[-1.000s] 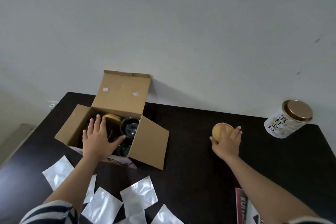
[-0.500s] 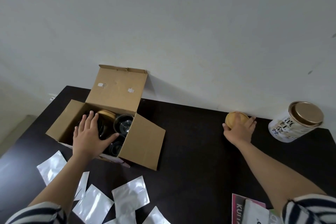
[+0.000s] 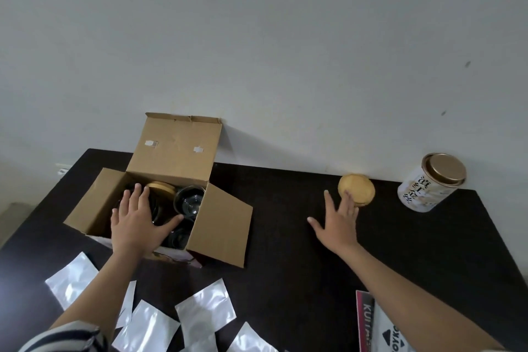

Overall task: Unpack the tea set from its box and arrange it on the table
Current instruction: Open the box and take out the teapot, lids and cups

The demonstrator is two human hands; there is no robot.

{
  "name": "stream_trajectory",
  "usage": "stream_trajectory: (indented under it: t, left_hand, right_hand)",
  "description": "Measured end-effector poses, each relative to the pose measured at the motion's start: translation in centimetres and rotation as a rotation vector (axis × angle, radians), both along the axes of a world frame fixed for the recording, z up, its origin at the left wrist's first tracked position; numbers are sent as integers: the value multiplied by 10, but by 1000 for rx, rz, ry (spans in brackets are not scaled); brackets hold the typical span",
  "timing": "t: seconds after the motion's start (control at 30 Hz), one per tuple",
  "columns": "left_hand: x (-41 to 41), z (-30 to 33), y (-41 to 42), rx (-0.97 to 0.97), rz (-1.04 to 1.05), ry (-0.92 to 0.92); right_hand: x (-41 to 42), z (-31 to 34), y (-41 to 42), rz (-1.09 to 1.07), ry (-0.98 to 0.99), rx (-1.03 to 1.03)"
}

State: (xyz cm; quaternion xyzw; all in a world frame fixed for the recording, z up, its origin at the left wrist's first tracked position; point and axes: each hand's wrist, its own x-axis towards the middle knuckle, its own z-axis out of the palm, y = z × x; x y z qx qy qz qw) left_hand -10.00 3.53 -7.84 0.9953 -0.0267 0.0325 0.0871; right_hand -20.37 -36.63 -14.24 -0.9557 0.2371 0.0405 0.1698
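An open cardboard box (image 3: 174, 148) stands at the back left of the dark table (image 3: 280, 237). Inside it I see dark glass pieces, a clear glass cup (image 3: 190, 198) and a round wooden lid (image 3: 161, 187). My left hand (image 3: 135, 223) lies spread over the box's contents, fingers straight and thumb out to the right. A round wooden piece (image 3: 358, 187) sits on the table by the back wall. My right hand (image 3: 338, 221) is flat and open just in front of it, fingertips at its near edge.
A white tin with a gold lid (image 3: 431, 183) stands at the back right by the wall. Several silvery foil pouches (image 3: 204, 314) lie along the near edge on the left. A printed packet (image 3: 367, 320) lies near right, under my forearm.
My right hand carried the wooden piece back toward the wall, set it down and let go, fingers now spread. My left hand has stayed on the box's contents.
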Motion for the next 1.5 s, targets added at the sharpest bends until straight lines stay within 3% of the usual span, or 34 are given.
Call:
stream_trajectory:
  t: [0.23,0.4,0.53,0.8,0.9,1.07,1.23,1.4,1.5]
  left_hand:
    - [-2,5,1,1,-31,21]
    - [-4,15,4,13,-70,91]
    - [-3,21,8,12,-123,135]
    - [-3,19,19,12,-202,188]
    - [-3,18,18,11,-204,188]
    - [-3,17,19,17,-216,183]
    - [-4,18,17,21,-215,190]
    - [-5,19,15,42,-204,175]
    - [-5,23,12,57,-178,230]
  right_hand:
    - [-4,55,111,201,-288,347]
    - [30,97,191,327,-515,352]
    - [70,116,238,335,-318,273]
    - [115,128,280,289,133,-171]
    - [120,126,284,267,178,-219]
    - [119,126,286,253,81,-243]
    - [110,127,283,179,-94,-154]
    - [97,138,256,107,-290,197]
    - [83,140,219,83,-351,281]
